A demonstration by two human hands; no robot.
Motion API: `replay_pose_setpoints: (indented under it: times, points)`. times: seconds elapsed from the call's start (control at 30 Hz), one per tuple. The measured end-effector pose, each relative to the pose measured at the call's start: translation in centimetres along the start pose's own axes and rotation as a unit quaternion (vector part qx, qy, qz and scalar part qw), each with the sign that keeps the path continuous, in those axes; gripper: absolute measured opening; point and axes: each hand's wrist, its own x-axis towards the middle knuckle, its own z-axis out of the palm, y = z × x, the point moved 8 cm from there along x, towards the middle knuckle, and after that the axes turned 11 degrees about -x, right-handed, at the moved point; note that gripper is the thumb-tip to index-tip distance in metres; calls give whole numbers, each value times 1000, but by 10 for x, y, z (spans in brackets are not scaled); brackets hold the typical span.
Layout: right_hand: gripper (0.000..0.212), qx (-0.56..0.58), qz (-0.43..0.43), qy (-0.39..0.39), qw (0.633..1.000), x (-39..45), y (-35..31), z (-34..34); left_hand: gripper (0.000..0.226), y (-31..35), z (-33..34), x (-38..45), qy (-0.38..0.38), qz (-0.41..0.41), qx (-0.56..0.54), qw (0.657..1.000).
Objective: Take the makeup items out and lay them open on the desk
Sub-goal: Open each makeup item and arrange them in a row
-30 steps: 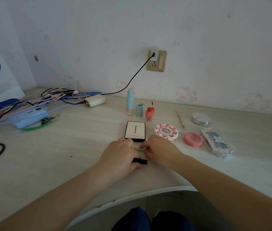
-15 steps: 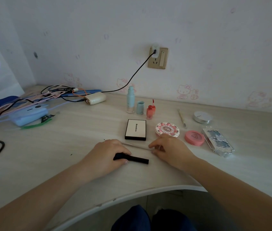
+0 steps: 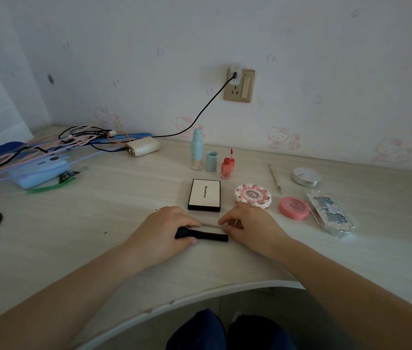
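Now left hand [image 3: 167, 229] grips black tubular cap [image 3: 206, 234]; right hand [image 3: 250, 227] pinches thin pale wand [image 3: 210, 225], both just before black-rimmed white compact [image 3: 204, 195] on pale wood surface [image 3: 99, 223].

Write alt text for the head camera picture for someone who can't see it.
Two hands rest on a pale desk: the left hand holds a black tube, the right hand pinches a thin stick. Behind them lie closed compacts and small bottles.

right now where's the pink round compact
In the head view, the pink round compact lies right of centre on the desk, between the flower-rimmed round case and the silver-blue palette.
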Motion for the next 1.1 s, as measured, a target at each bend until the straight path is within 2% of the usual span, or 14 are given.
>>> replay_pose_setpoints:
  times: [0.17, 0.3, 0.37, 0.5, 0.67, 0.77, 0.83, 0.97, 1.1]
  points:
    - [21, 30, 12, 26, 999, -3, 2, -8, 36, 2, -10, 1, 32, 17, -5, 999]
    - [18, 61, 25, 64, 996, -6, 7, -19, 47, 8, -23, 5, 69, 22, -27, 997]
    - [17, 68, 24, 80, 994, -7, 11, -28, 43, 15, -28, 10, 76, 29, -35, 996]
    - [14, 54, 53, 125, 989, -8, 36, -56, 36, 38, -33, 33, 73, 53, -50, 995]
    - [15, 32, 124, 158, 979, 8, 102, -98, 27, 71, -24, 98, 38, 88, -42, 995]
    - [18, -21, 157, 132, 978, 22, 138, -109, 31, 91, -6, 149, -1, 108, -9, 994]
    - [20, -73, 170, 83, 979, 33, 152, -102, 35, 103, 13, 179, -34, 125, 69, 989]
    - [30, -178, 164, -17, 970, 54, 165, -70, 38, 113, 56, 228, -91, 163, 218, 958]
    - [34, -192, 163, -86, 964, 71, 175, -39, 39, 103, 92, 255, -138, 182, 292, 929]
